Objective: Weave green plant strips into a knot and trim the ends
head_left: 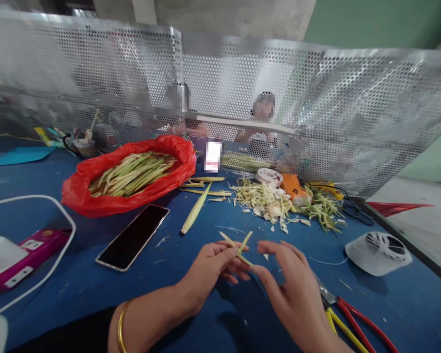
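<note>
My left hand (215, 267) pinches a thin pale green stalk strip (238, 245) above the blue table, near the front middle. Its split ends stick up between the two hands. My right hand (294, 289) is close beside it, thumb and forefinger pinching the lower end of the same strip, the other fingers spread. A gold bangle (121, 326) circles my left wrist. A whole pale stalk (195, 210) lies on the table beyond my hands.
A red bag (95, 196) holds several green strips at the left. A black phone (133, 237) lies beside it. A heap of peelings (282, 203) sits at the back right. Pliers (347, 318), a white fan (378, 252), a pink device (22, 257). Perforated metal screen (220, 98) behind, people beyond.
</note>
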`<state>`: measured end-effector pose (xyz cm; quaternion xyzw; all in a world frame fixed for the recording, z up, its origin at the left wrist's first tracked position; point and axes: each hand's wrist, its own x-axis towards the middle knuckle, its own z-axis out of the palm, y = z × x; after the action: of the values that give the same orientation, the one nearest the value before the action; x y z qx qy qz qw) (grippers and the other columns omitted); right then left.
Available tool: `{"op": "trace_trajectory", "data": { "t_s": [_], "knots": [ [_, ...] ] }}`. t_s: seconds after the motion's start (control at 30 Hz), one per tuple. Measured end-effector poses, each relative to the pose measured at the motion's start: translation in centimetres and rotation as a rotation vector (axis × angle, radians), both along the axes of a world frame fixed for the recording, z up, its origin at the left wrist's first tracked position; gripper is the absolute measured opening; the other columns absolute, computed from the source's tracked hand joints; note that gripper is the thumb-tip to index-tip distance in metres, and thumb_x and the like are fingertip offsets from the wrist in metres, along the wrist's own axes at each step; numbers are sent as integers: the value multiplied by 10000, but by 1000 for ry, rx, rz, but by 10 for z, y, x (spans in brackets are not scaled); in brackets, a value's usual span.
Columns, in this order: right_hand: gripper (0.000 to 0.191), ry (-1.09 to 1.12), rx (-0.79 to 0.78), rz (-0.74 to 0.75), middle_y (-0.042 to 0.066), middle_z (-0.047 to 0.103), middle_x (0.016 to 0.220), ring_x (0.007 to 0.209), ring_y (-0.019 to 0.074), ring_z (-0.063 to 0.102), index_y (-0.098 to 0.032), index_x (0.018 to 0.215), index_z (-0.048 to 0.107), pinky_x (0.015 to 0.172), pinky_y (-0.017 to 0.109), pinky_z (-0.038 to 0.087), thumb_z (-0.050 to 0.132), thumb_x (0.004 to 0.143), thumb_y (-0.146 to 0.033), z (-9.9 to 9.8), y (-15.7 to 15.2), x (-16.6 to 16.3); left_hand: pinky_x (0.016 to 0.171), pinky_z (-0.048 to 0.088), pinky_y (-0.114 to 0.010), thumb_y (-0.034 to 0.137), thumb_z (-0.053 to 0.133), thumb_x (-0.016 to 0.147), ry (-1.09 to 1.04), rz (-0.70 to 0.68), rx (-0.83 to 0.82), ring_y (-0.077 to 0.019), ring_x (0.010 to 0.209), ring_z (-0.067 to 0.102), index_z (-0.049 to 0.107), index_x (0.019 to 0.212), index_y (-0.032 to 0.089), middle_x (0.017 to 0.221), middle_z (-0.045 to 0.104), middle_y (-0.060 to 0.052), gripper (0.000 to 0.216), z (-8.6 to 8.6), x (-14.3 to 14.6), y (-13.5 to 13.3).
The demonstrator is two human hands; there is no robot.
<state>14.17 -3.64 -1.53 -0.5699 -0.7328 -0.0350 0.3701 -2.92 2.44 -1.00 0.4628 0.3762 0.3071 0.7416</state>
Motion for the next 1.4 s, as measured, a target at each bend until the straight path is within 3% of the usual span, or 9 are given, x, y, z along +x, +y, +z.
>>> {"op": "trace_trajectory", "data": {
  "t_s": [0.07,0.4,0.6,0.73,0.9,1.0,1.1,1.23,1.4],
  "knots": [
    [65,-6,-68,78,-7,677,831,776,181,637,-254,947,576,959,418,347,524,912,-268,-2,1,-3,570,470,-228,384,611,761,8,-11,10,-162,653,679,659,1032,106,766,732,-90,391,0,1,-2],
    [233,-92,-48,217,-16,590,658,637,144,559,-208,727,544,910,370,341,427,915,-133,-1,-1,-15,556,444,-221,297,629,720,87,62,120,-120,541,613,673,881,100,604,674,-29,258,-8,4,-4],
    [287,493,-422,48,4,608,699,668,161,563,-207,779,572,623,258,424,428,940,-397,-5,6,-9,539,430,-219,440,592,774,127,-65,37,-141,570,658,665,936,101,746,732,-110,383,-2,1,-5],
    [231,694,-486,82,-12,598,652,641,149,556,-198,754,571,611,239,432,530,880,-387,-7,8,-10,497,400,-209,436,584,781,183,-201,87,-136,521,640,663,874,105,689,725,-99,353,-4,1,-9],
    [215,422,-286,43,6,628,693,688,163,585,-205,744,582,640,255,430,485,909,-302,-6,6,-9,552,424,-226,382,605,784,222,-193,117,-161,591,664,670,842,108,626,713,-75,288,-5,1,-8],
    [137,294,-25,-45,53,669,904,855,202,615,-205,977,590,744,298,456,503,901,-279,1,2,-5,711,474,-272,424,576,824,81,-100,27,-195,819,693,676,999,118,813,746,-102,366,-3,1,-6],
    [64,217,104,-4,40,669,834,794,193,622,-221,883,590,736,306,451,527,892,-223,9,-4,-6,911,434,-306,358,617,818,-114,-33,-45,-207,1046,637,629,1147,153,1025,727,-102,388,-3,2,-6],
    [161,247,-135,133,17,699,770,725,183,638,-234,773,656,698,293,457,546,890,-249,7,-6,-17,975,398,-324,300,660,802,-257,7,-54,-208,1038,629,611,1181,158,1069,708,-101,408,-4,4,-8],
    [222,643,-558,202,10,710,756,745,182,650,-209,795,711,675,257,484,560,876,-350,-7,0,-33,883,436,-282,275,655,806,-233,6,-60,-162,900,635,620,1159,163,1074,692,-87,372,-4,6,-12]
  ]
}}
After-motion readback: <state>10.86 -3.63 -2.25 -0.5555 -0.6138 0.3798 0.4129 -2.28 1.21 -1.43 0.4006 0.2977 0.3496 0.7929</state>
